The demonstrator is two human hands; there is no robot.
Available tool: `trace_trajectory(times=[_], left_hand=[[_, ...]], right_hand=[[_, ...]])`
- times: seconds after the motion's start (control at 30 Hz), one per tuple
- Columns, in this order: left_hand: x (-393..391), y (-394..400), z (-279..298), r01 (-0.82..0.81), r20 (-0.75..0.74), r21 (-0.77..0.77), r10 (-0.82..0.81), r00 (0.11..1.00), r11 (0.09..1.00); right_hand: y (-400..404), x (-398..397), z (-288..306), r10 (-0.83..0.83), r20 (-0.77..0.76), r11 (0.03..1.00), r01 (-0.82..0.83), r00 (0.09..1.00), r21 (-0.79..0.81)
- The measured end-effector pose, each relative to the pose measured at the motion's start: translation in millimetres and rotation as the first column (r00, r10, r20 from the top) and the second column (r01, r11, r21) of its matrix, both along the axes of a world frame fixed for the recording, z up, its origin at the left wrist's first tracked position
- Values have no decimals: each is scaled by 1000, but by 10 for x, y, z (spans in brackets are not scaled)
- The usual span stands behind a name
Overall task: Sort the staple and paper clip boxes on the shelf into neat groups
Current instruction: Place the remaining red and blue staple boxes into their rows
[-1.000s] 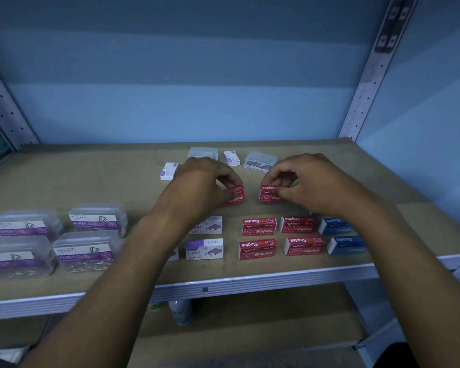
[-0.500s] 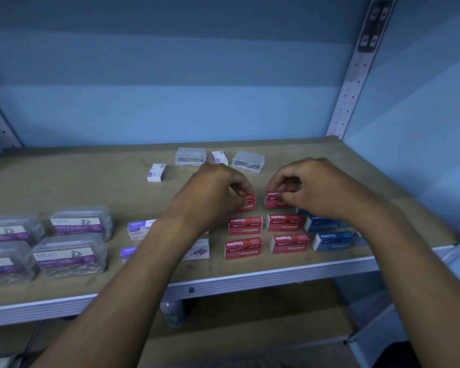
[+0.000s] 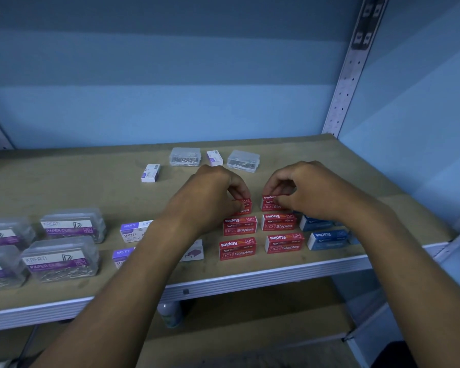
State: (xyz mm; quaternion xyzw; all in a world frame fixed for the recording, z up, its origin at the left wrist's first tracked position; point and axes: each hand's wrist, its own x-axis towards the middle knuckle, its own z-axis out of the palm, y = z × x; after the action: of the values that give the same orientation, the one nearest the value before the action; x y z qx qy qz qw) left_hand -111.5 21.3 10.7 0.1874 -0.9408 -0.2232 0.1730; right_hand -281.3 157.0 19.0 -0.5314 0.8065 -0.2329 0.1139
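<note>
The left hand pinches a red staple box between thumb and fingertips, the box resting on the shelf at the back of the red group. The right hand is closed the same way on a second red box just beside the first, a narrow gap between the two. Both boxes sit right behind four more red boxes, which stand in two rows of two near the shelf's front edge, right of its middle.

Toward the right end of the front edge lie blue boxes, two plainly seen, the rear one partly under the right forearm; whether more lie behind it cannot be told. Left of the red group, white-and-purple staple boxes lie near the front edge, largely hidden by the left forearm. At the left end of the front edge four clear paper clip tubs with purple labels stand in two rows, the leftmost pair cut off by the frame.

Toward the back edge, near its middle, are two clear unlabelled tubs with a small white box between them, and another small white box lies apart to their left, a little nearer the front.
</note>
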Motion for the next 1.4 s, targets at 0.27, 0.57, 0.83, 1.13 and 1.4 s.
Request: trace_trajectory(times=[0.27, 0.57, 0.83, 1.13, 1.4], left_hand=[[17, -1, 8, 13, 12, 2, -13, 1000, 1000], [37, -13, 0, 11, 8, -9, -11, 1000, 1000], [114, -64, 17, -61, -23, -26, 60, 998, 998], [272, -293, -2, -209, -27, -25, 208, 978, 978], [350, -715, 44, -428, 73, -81, 434, 898, 900]], right_hand=[[-8, 7, 0, 1, 16, 1000, -1, 1000, 13], [8, 11, -3, 20, 28, 999, -20, 999, -30], [-80, 57, 6, -1, 4, 998, 2, 1000, -71], [-315, 219, 62, 7, -60, 998, -11, 998, -61], [-901, 305, 54, 71, -106, 997, -67, 992, 41]])
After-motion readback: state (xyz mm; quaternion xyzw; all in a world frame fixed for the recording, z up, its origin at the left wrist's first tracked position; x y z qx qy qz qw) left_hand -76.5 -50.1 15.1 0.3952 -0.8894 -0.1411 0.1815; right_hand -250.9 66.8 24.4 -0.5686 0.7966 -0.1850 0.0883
